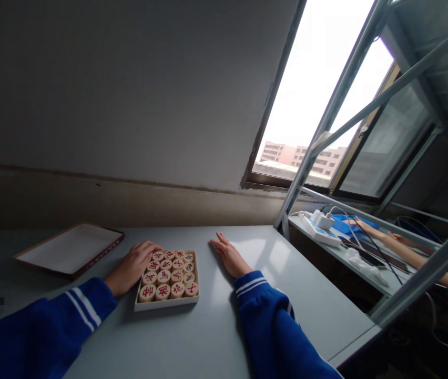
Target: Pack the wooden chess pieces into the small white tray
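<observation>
A shallow white box (168, 303) of round wooden Chinese chess pieces (163, 277) sits on the grey table. The pieces stand in rows, most marked with red characters and several in the right column with black ones. My left hand (136, 263) rests along the box's left side, its fingers reaching toward the far left corner and seeming to touch it; the thumb is not clearly visible. My right hand (227, 255) lies flat on the table to the right of the box, apart from it, fingers stretched out and holding nothing.
A box lid (70, 247), white inside with a dark red side, lies upturned at the left. The grey table (303, 295) meets a wall behind. At the right are a metal bed frame (306, 163), a power strip (321, 229) with plugs, and another person's arms (401, 250).
</observation>
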`<move>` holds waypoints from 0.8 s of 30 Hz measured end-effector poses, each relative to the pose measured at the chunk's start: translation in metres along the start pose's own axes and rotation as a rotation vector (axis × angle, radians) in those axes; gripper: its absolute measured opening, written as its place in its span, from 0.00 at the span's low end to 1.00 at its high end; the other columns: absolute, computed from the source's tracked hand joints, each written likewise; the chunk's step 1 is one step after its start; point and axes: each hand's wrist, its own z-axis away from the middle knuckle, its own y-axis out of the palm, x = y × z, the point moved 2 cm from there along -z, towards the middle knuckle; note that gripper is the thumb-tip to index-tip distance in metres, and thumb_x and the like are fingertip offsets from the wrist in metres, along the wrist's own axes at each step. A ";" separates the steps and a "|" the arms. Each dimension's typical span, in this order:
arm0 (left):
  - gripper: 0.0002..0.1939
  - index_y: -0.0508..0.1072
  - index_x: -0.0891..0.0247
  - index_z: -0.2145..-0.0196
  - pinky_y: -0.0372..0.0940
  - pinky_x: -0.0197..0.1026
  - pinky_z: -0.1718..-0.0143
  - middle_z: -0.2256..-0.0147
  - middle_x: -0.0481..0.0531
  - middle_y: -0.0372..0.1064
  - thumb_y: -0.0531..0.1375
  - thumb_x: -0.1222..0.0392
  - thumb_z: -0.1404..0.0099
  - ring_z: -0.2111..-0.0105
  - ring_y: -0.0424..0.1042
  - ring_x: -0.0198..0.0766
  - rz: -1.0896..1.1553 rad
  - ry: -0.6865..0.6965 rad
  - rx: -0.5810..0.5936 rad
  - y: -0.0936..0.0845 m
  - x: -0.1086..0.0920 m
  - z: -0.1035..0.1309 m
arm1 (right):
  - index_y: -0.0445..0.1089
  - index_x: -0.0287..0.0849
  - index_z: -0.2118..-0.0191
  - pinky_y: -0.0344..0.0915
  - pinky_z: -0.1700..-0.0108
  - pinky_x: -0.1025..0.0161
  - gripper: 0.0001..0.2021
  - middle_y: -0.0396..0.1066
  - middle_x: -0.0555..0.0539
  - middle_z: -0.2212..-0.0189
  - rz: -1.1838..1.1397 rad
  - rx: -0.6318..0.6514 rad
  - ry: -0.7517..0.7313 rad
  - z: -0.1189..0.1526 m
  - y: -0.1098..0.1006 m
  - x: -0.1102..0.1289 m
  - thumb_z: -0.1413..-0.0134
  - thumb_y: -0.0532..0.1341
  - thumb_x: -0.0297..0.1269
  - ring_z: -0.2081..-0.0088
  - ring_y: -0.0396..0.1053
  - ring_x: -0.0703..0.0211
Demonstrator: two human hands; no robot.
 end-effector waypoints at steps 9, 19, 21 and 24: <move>0.20 0.69 0.64 0.63 0.59 0.42 0.51 0.61 0.53 0.68 0.40 0.62 0.41 0.56 0.65 0.38 -0.017 0.001 0.001 0.001 0.000 -0.001 | 0.63 0.39 0.49 0.55 0.44 0.56 0.21 0.43 0.42 0.39 -0.024 -0.033 -0.017 0.002 -0.005 0.005 0.48 0.48 0.25 0.47 0.60 0.54; 0.20 0.69 0.64 0.63 0.59 0.40 0.51 0.60 0.52 0.68 0.40 0.63 0.41 0.56 0.65 0.37 -0.025 -0.005 0.000 0.000 -0.001 0.000 | 0.62 0.38 0.48 0.55 0.44 0.57 0.19 0.45 0.40 0.40 0.009 -0.002 0.021 0.004 -0.008 0.015 0.46 0.53 0.36 0.48 0.60 0.53; 0.20 0.69 0.64 0.62 0.59 0.41 0.50 0.60 0.53 0.68 0.40 0.63 0.41 0.55 0.65 0.38 -0.025 -0.017 0.003 0.000 -0.001 0.000 | 0.62 0.38 0.48 0.56 0.44 0.57 0.20 0.46 0.40 0.40 0.031 0.011 0.034 0.005 -0.009 0.017 0.45 0.52 0.39 0.49 0.61 0.54; 0.20 0.70 0.64 0.62 0.59 0.41 0.50 0.60 0.53 0.68 0.40 0.63 0.41 0.56 0.65 0.38 -0.028 -0.023 0.002 0.000 -0.001 0.000 | 0.61 0.42 0.47 0.55 0.44 0.56 0.21 0.48 0.42 0.41 0.067 0.000 0.041 0.005 -0.012 0.019 0.45 0.50 0.43 0.47 0.59 0.55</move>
